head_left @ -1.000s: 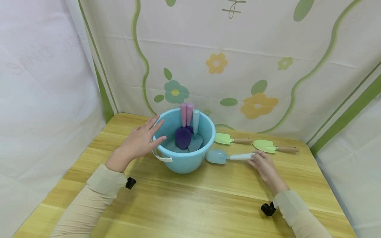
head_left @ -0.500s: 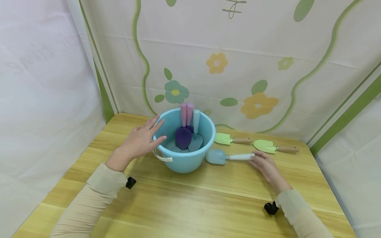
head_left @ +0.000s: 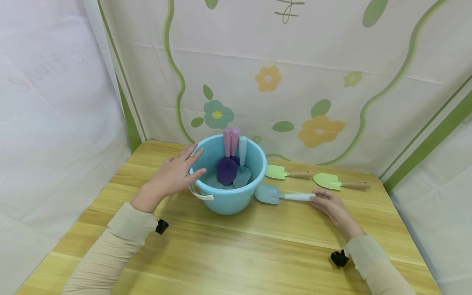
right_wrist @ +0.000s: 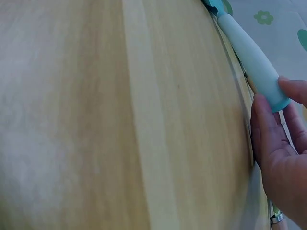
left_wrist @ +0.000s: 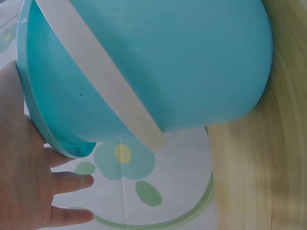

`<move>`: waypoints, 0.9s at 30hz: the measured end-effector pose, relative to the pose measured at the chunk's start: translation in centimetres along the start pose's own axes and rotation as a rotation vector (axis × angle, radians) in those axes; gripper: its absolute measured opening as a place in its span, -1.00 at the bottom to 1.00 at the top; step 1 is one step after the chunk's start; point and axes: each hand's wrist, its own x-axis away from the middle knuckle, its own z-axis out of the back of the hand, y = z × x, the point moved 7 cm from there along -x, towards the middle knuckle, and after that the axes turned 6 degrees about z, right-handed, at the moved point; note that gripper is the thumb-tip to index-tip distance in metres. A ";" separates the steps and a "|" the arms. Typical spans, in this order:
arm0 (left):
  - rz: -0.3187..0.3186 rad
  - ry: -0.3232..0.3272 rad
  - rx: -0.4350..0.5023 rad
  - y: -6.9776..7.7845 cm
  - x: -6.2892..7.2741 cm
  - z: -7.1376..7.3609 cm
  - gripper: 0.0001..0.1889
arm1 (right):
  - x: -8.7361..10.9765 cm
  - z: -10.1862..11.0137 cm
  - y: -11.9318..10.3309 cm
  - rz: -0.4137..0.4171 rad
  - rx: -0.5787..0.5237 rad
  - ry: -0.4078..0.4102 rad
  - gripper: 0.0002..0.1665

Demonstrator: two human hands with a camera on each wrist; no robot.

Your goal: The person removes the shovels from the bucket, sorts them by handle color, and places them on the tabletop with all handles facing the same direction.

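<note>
A light blue bucket (head_left: 226,205) stands on the table, its white handle (left_wrist: 103,79) hanging down the side. My left hand (head_left: 175,174) rests on the bucket's left rim, fingers spread and straight. Inside the bucket, two purple trowels (head_left: 227,170) with pink handles and one blue trowel (head_left: 243,151) lean upright against the far wall. To the right, another light blue hand trowel (head_left: 267,194) lies with its blade beside the bucket. My right hand (head_left: 333,207) pinches the end of its pale handle (right_wrist: 252,57) between thumb and fingers.
Two green trowels, one nearer the bucket (head_left: 276,172) and one farther right (head_left: 327,181), lie behind the right hand with wooden handles pointing right. A flower-printed cloth (head_left: 287,94) hangs along the table's back edge. The wooden table (head_left: 228,262) extends in front.
My right hand has shifted slightly right and its fingers have changed position at the handle's end. The handle end has dropped slightly toward me. The left hand and bucket have stayed still.
</note>
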 end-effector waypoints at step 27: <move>-0.003 0.005 0.004 0.0 0.1 0.0 -0.21 | 0.4 1.2 -3.1 0.099 0.646 -0.052 -0.35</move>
